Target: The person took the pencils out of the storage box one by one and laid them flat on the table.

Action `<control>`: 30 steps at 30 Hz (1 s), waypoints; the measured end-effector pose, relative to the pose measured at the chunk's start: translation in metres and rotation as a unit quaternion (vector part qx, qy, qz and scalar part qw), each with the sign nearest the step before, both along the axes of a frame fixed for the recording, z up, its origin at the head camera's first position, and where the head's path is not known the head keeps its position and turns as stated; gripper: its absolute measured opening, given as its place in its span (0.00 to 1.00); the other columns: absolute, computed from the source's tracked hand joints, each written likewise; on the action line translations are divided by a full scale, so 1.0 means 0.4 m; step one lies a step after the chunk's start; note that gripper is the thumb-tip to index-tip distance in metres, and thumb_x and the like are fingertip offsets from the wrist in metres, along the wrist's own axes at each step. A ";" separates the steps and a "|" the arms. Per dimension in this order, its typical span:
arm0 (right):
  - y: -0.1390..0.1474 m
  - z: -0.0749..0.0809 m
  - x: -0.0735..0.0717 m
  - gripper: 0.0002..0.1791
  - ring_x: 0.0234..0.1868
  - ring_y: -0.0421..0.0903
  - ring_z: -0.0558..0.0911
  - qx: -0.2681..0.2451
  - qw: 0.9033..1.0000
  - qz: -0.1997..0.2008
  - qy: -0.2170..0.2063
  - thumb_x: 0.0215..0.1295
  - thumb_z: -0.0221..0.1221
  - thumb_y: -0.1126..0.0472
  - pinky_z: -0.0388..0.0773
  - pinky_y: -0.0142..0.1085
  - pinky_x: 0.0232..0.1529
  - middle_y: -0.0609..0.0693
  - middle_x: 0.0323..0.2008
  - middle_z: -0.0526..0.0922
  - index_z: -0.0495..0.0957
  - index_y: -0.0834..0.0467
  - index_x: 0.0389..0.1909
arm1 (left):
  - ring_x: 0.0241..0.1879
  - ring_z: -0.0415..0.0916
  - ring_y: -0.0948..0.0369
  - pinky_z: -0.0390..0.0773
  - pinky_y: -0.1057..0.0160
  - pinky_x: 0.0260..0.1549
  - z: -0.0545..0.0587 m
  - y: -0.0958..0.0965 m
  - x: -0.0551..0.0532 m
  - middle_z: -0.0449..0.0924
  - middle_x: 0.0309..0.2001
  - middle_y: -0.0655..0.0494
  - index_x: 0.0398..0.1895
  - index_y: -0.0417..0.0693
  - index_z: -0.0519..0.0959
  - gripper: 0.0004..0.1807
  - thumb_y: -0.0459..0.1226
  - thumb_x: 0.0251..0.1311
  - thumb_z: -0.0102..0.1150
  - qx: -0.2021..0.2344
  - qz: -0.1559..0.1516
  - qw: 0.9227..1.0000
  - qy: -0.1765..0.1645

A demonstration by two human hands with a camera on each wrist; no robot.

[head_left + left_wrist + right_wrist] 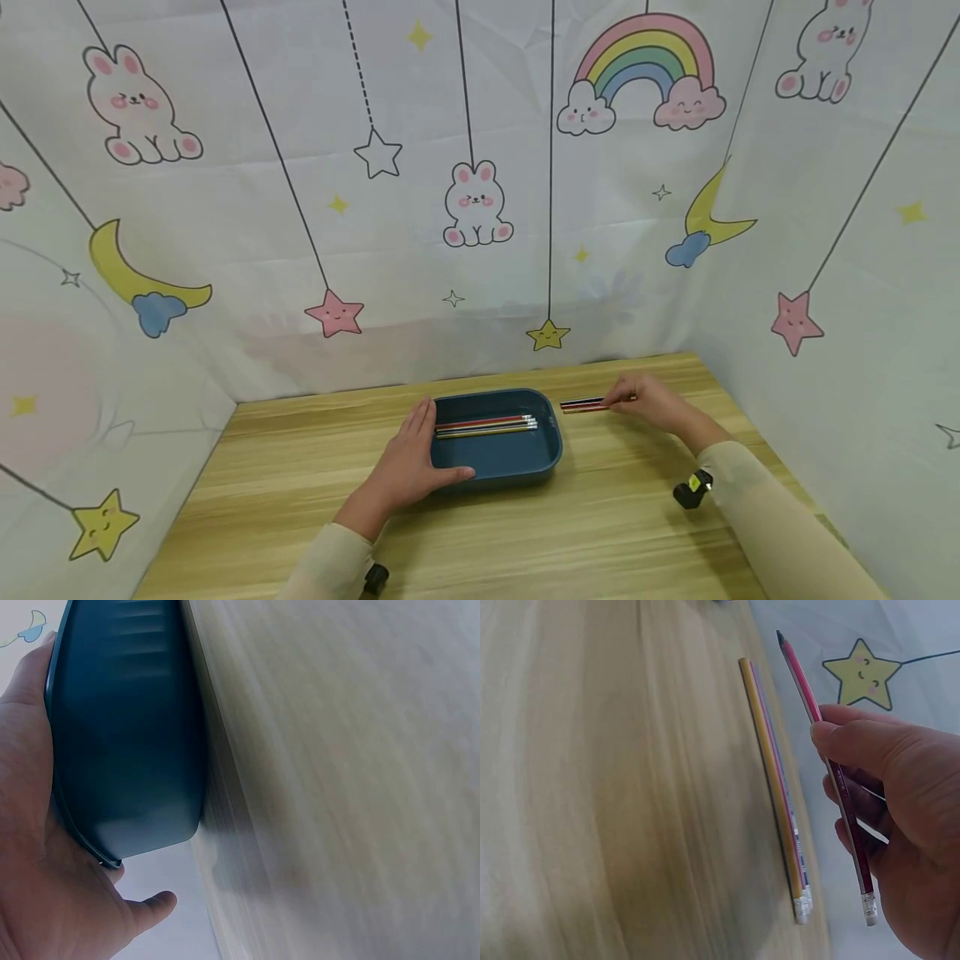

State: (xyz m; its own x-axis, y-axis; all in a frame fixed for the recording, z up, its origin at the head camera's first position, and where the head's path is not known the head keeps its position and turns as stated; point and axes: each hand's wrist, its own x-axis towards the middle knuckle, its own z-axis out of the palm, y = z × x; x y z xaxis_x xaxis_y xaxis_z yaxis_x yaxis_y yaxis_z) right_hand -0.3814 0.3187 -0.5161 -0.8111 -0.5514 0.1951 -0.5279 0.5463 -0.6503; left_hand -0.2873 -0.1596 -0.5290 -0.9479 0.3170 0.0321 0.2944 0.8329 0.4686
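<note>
A dark blue plastic tray (495, 481) stands on the table with several striped, eraser-tipped pencils (487, 427) lying inside it. My left hand (411, 454) rests on the tray's left rim, fingers straight and thumb stretched over the front rim. The left wrist view has this hand (45, 825) along the edge of the tray (131, 735). To the right of the tray, my right hand (647, 402) pinches a dark red pencil (838, 776) between thumb and fingers, its eraser end toward the palm. Beside it in the right wrist view lie a yellow pencil (771, 780) and a blue-and-pink pencil (792, 825).
The wood-grain table (285, 492) is bordered by a white cloth backdrop (420, 275) printed with rabbits, stars and moons. It rises behind the table and along both sides. Black wrist cameras (692, 490) sit at the sleeves.
</note>
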 end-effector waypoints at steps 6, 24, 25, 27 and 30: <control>-0.002 -0.035 -0.007 0.12 0.43 0.43 0.85 0.005 1.000 -0.007 0.011 0.72 0.70 0.73 0.82 0.37 0.43 0.44 0.40 0.89 0.96 0.55 0.45 | 0.89 0.39 0.43 0.58 0.30 0.79 -0.001 -0.003 0.000 0.40 0.91 0.41 0.92 0.39 0.44 0.76 0.76 0.57 0.70 -0.003 0.001 1.000 -0.002; -0.016 -0.089 -0.014 0.11 0.44 0.42 0.85 0.024 0.998 -0.042 0.033 0.73 0.71 0.69 0.82 0.38 0.46 0.48 0.41 0.90 0.96 0.51 0.46 | 0.89 0.39 0.42 0.59 0.29 0.78 -0.001 -0.002 0.001 0.41 0.91 0.40 0.91 0.38 0.45 0.76 0.76 0.57 0.71 0.001 0.002 1.000 0.002; -0.015 -0.091 -0.014 0.11 0.44 0.42 0.84 0.026 0.998 -0.041 0.036 0.73 0.71 0.69 0.82 0.38 0.46 0.48 0.41 0.90 0.96 0.51 0.46 | 0.89 0.39 0.42 0.59 0.30 0.78 -0.002 -0.002 0.001 0.40 0.91 0.40 0.91 0.39 0.44 0.76 0.76 0.57 0.70 -0.001 0.002 1.000 0.001; -0.014 -0.094 -0.014 0.11 0.43 0.41 0.84 0.029 0.998 -0.044 0.041 0.73 0.71 0.69 0.81 0.38 0.45 0.46 0.40 0.89 0.96 0.51 0.45 | 0.89 0.38 0.43 0.58 0.31 0.79 -0.004 -0.003 -0.001 0.39 0.91 0.41 0.92 0.39 0.43 0.77 0.76 0.57 0.70 -0.004 0.002 1.000 0.001; -0.015 -0.096 -0.015 0.11 0.42 0.41 0.84 0.028 0.998 -0.045 0.045 0.72 0.72 0.69 0.81 0.38 0.44 0.44 0.40 0.88 0.96 0.51 0.45 | 0.90 0.37 0.44 0.57 0.31 0.80 -0.007 -0.004 -0.003 0.39 0.91 0.42 0.92 0.40 0.43 0.77 0.77 0.57 0.70 -0.004 0.003 1.000 0.000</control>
